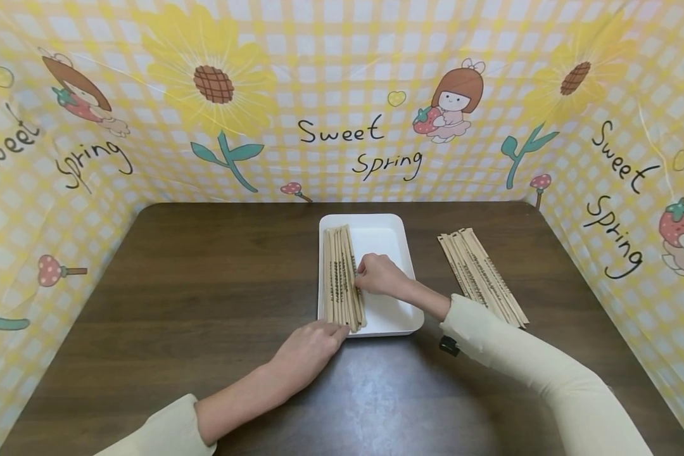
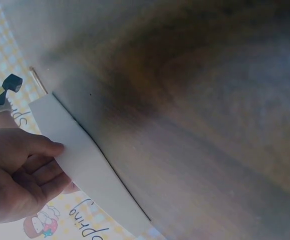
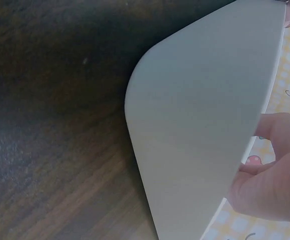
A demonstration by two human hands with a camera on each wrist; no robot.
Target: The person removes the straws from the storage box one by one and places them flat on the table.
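A white tray [image 1: 383,235] stands on the table, its left half filled with several slim sticks in brown paper wrappers [image 1: 337,272] with dark print, lying lengthwise side by side. My right hand [image 1: 384,277] reaches over the tray's right wall, its curled fingertips pinching at the rightmost stick; in the right wrist view the white wall hides those fingertips. At the near rim, my left hand [image 1: 313,348] touches the near ends of the sticks. In the left wrist view its thumb [image 2: 47,146] lies at the tray's rim and the other fingers bend loosely behind it.
To the right of the tray, a second group of paper-wrapped sticks [image 1: 479,275] lies slanted on the brown wooden table [image 1: 216,272], partly under the right sleeve [image 1: 490,335]. A yellow checked cloth [image 1: 330,69] surrounds the table's back and sides. A small black device [image 1: 449,345] hangs below the right wrist.
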